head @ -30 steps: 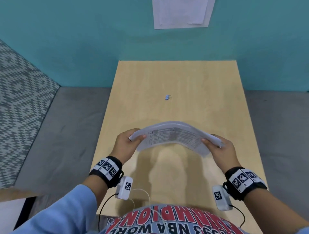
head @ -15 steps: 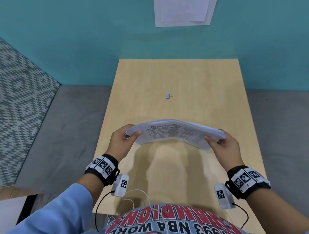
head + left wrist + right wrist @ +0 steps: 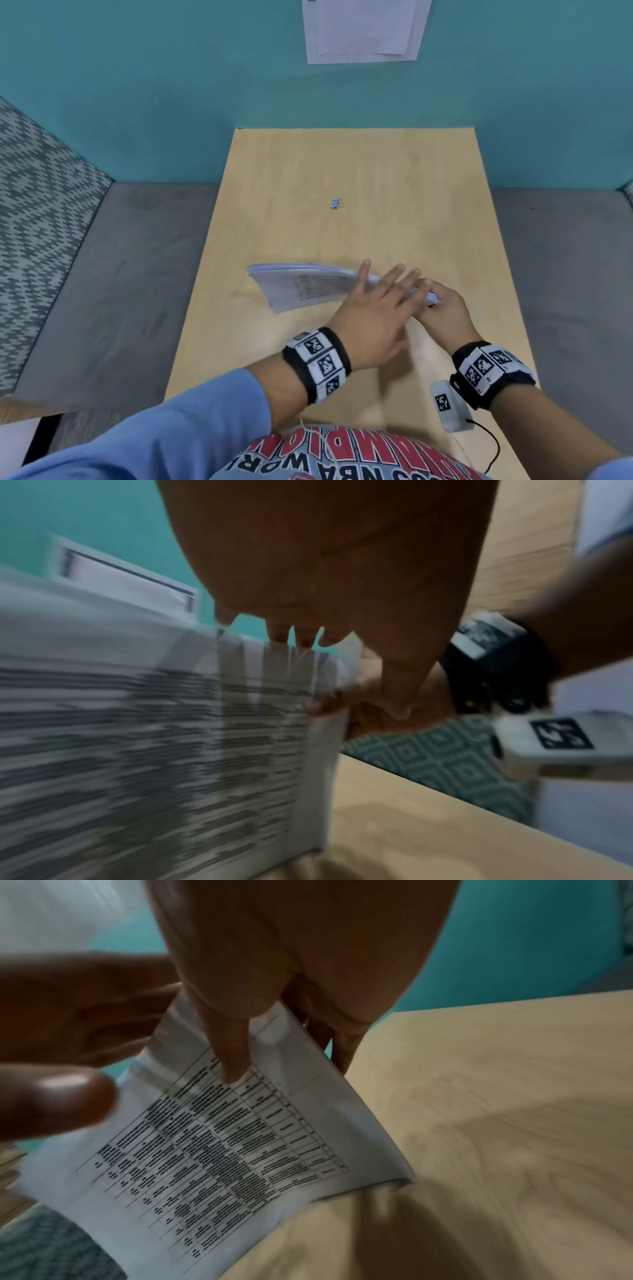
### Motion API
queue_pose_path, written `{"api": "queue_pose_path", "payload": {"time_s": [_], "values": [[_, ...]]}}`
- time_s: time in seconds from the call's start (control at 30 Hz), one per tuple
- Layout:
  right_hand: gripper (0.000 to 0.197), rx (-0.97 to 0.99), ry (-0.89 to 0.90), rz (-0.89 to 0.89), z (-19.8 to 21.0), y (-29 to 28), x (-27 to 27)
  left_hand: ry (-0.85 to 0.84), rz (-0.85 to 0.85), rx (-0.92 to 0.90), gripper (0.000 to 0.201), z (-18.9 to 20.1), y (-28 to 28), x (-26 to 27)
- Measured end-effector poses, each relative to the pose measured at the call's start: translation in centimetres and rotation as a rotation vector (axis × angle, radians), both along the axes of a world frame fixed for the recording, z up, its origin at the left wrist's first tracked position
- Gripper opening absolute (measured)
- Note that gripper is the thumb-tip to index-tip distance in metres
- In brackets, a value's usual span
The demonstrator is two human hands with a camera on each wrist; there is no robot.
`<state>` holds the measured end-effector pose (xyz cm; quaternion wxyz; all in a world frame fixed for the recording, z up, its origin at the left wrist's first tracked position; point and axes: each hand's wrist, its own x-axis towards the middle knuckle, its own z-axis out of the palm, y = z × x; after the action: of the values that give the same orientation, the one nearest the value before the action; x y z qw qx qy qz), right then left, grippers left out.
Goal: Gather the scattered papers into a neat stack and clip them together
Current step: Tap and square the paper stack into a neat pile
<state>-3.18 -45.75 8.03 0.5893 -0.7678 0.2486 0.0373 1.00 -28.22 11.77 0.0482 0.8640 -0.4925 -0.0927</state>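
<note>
A stack of printed papers [image 3: 301, 286] hangs over the wooden table [image 3: 376, 164], its left end free. My right hand [image 3: 442, 308] pinches the stack's right end, thumb on the printed face [image 3: 240, 1137] and fingers behind it. My left hand [image 3: 387, 287] has crossed over to that same end, its fingers straight and spread over the top edge of the sheets [image 3: 137, 723]; whether it touches them is unclear. A small blue binder clip [image 3: 336, 204] lies alone on the table beyond the stack, well away from both hands.
White sheets [image 3: 363, 31] are pinned to the teal wall behind the table. Grey floor [image 3: 130, 274] runs along both sides of the table, and a patterned surface [image 3: 41, 192] lies at the far left.
My left hand has let go of the stack's left end and swung across to the right end. The right hand alone now holds the papers, which have flattened from their arch.
</note>
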Motion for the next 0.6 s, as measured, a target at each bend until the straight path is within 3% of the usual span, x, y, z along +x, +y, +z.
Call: {"api": "queue_pose_path", "payload": {"time_s": [0.1, 0.17, 0.23, 0.3, 0.4, 0.47, 0.53, 0.6], "values": [[0.022, -0.208, 0.042, 0.129, 0.1, -0.4, 0.1, 0.004, -0.055, 0.03, 0.103, 0.1, -1.7, -0.4], [0.011, -0.163, 0.036, 0.068, 0.6, -0.5, 0.0, -0.01, -0.105, -0.018, 0.099, 0.6, -2.1, 0.1], [0.017, -0.058, -0.013, 0.006, 0.7, -0.3, -0.2, -0.036, -0.108, -0.073, 0.093, 0.8, -1.9, 1.2], [0.02, 0.021, -0.071, -0.005, 0.4, -0.2, -0.3, -0.023, -0.038, -0.039, 0.09, 0.9, -0.9, 2.8], [0.016, 0.001, -0.098, 0.019, 0.3, -0.2, -0.4, 0.084, 0.107, 0.082, 0.091, 0.8, 1.8, 5.2], [0.015, -0.029, -0.098, 0.022, 0.4, -0.3, -0.4, 0.068, 0.237, 0.08, 0.086, 0.9, 4.3, 7.2], [0.018, -0.043, -0.085, 0.007, 0.3, -0.7, -0.4, 0.053, 0.362, 0.162, 0.074, 1.1, 7.3, 9.2], [0.019, -0.053, -0.072, 0.0, 0.1, -1.0, -0.5, 0.108, 0.41, 0.325, 0.05, 1.3, 10.1, 10.9]]}}
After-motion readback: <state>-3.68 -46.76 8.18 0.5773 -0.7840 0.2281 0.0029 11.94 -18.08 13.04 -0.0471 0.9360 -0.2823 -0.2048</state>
